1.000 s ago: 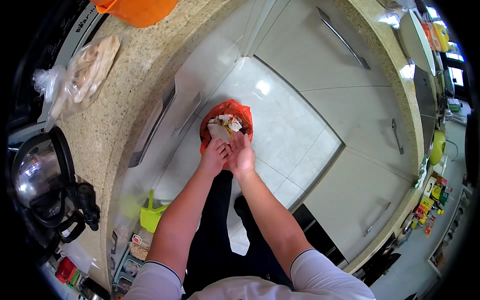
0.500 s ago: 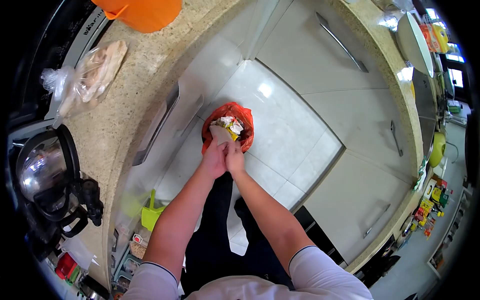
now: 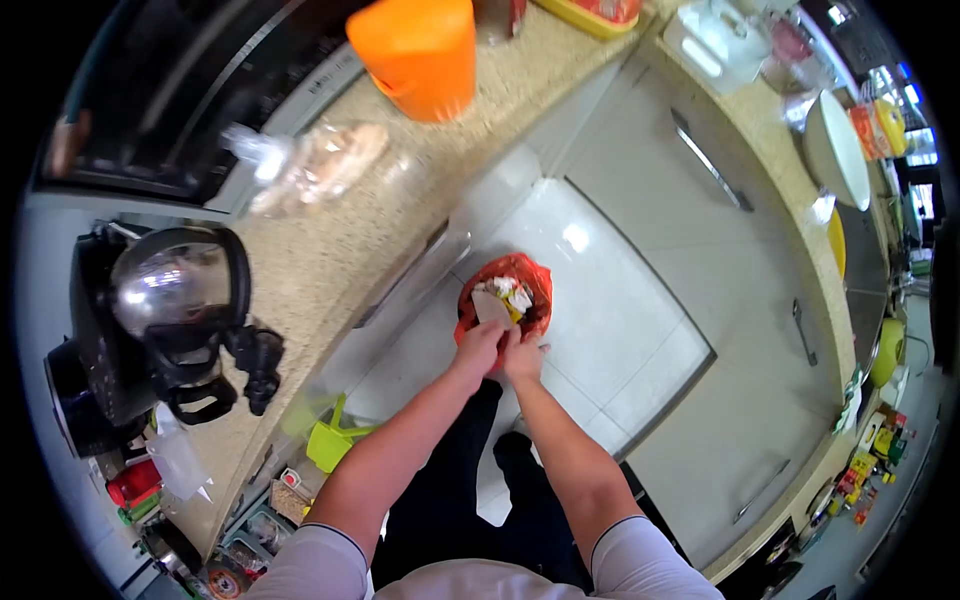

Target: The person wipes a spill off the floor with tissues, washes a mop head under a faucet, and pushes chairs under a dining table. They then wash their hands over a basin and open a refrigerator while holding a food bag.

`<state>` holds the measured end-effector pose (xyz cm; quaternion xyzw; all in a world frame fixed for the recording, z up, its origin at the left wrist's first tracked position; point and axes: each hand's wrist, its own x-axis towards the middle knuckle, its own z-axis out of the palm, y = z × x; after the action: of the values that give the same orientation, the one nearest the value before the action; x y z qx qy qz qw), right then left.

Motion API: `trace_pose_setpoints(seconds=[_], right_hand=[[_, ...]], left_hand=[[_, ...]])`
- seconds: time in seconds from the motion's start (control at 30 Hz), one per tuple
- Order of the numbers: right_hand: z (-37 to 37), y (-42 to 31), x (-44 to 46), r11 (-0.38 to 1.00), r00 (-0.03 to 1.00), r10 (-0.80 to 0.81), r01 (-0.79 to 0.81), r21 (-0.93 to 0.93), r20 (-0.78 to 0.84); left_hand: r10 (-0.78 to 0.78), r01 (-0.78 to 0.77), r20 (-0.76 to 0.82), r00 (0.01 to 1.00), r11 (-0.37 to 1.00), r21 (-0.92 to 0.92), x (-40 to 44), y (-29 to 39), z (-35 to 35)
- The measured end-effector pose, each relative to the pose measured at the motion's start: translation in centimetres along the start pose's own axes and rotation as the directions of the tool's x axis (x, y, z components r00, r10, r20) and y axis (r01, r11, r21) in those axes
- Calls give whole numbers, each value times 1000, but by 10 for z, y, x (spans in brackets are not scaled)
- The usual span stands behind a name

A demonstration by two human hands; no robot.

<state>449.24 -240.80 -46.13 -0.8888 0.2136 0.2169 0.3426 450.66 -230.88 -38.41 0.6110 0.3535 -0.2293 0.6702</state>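
Note:
Below me on the floor, a bin lined with a red plastic bag (image 3: 540, 287) holds crumpled white and yellow waste (image 3: 515, 292). My left hand (image 3: 479, 346) is closed on a pale, flat, paper-like piece (image 3: 490, 307) over the bag's opening. My right hand (image 3: 523, 357) is close beside it at the bag's near rim. Its fingers are partly curled, with one sticking out to the side. Whatever those right fingertips pinch is too small to make out.
On the left counter (image 3: 330, 240) are an orange container (image 3: 425, 60), a clear bag of pale food (image 3: 325, 165) and a black appliance with a shiny dome (image 3: 180, 285). A lime-green plastic item (image 3: 330, 440) is low at left. Cabinets (image 3: 690, 240) line the right.
The view has shifted, so the bin and counter appear lower and further right. My right hand has moved slightly apart from the left, one finger now spread outward. My left hand keeps the pale piece.

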Motion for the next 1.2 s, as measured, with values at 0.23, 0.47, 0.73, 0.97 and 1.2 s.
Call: trace_pose_setpoints(seconds=[0.23,0.47,0.73,0.97,1.2], right_hand=[[-110,-80,-53,981,983,-140,154,-120,116],[-210,-138,-149,865,901,-293,392,-314,319],[-284,-201,-182,754,756,-654,655,-56,25],[-295,-338,-112,717,731,-672,682,141,-116],[-264,-420,-32,813,862,-499,503,294,-93]], left_hand=[[844,-721,-86,529,501,478,-170,210,-41],[803,-227,-365,471,510,829,-153,321,-117],[916,-573,-266,300,397,718,-241,281,-138],[812,-587,-341,473,580,565,-364,169,-140],[571,-370,-626,531,821,435,-432,88,-134]])
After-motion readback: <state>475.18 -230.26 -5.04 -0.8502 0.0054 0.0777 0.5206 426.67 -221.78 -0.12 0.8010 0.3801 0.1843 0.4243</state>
